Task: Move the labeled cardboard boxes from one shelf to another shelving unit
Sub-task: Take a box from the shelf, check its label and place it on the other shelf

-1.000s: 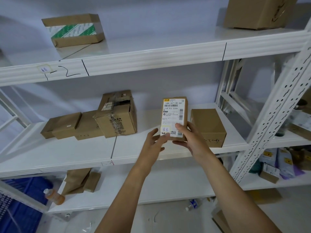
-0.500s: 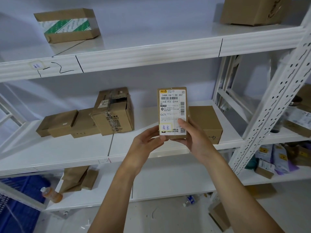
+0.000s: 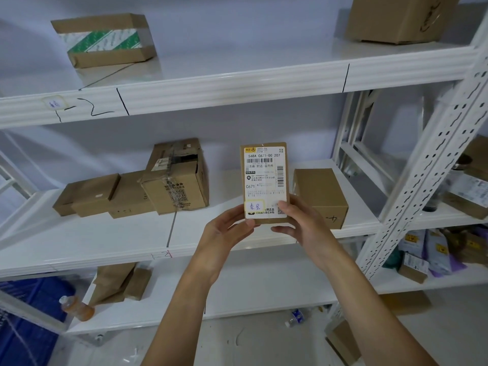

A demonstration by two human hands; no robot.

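A small flat cardboard box [image 3: 264, 178] with a white shipping label and a yellow handwritten sticker is held upright in front of the middle shelf [image 3: 132, 241], label facing me. My left hand [image 3: 227, 231] grips its lower left corner and my right hand [image 3: 303, 223] grips its lower right corner. A plain brown box [image 3: 320, 194] stands on the shelf just behind my right hand. Left of it sit a taped box [image 3: 177, 178] and two flat boxes [image 3: 89, 194].
The top shelf [image 3: 211, 85] carries a green-taped box [image 3: 105, 39] and a large box [image 3: 396, 18]. A second shelving unit [image 3: 433, 165] with packets stands at right. Paper bags [image 3: 116, 281] and an orange bottle [image 3: 78, 309] lie on the bottom shelf; a blue crate [image 3: 29, 326] is at lower left.
Both hands have lifted the labeled box off the middle shelf and raised it slightly, turning its label squarely toward me. The other boxes have not moved.
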